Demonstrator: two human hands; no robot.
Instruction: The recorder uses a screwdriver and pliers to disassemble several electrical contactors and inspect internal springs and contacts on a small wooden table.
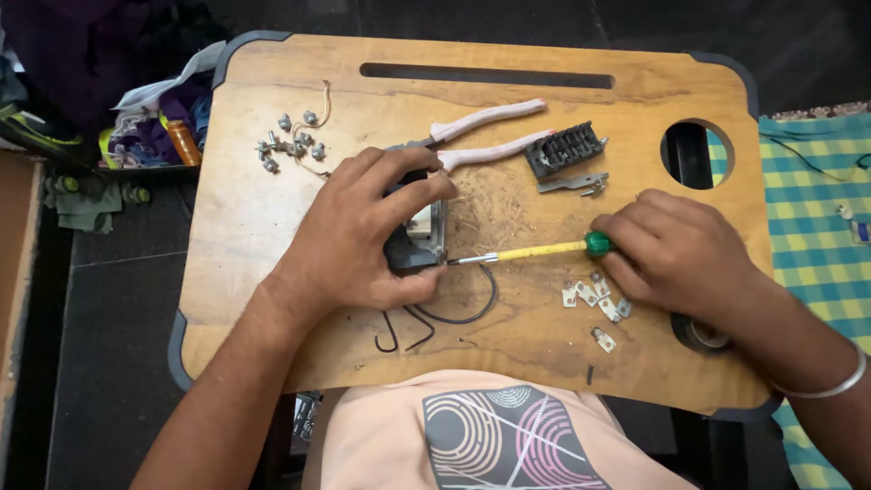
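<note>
Nearest, the left hand (363, 231) clamps a small, rigid grey switch block (415, 245) by its sides on the desk (272, 227) — light, likely to skid — while the right hand (676, 254) grips a slim yellow screwdriver (535, 251) by its green handle.

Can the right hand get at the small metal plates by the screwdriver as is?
Probably yes: the metal plates lie uncovered on the desk right beside the right hand, but it grips the screwdriver.

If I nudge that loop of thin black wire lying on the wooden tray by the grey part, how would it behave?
The black wire looks thin and keeps bent curves, so it is probably springy, not limp. It likely weighs little and would slide on the smooth wooden tray. One end runs toward the grey part under the left hand, so it may drag.
</note>
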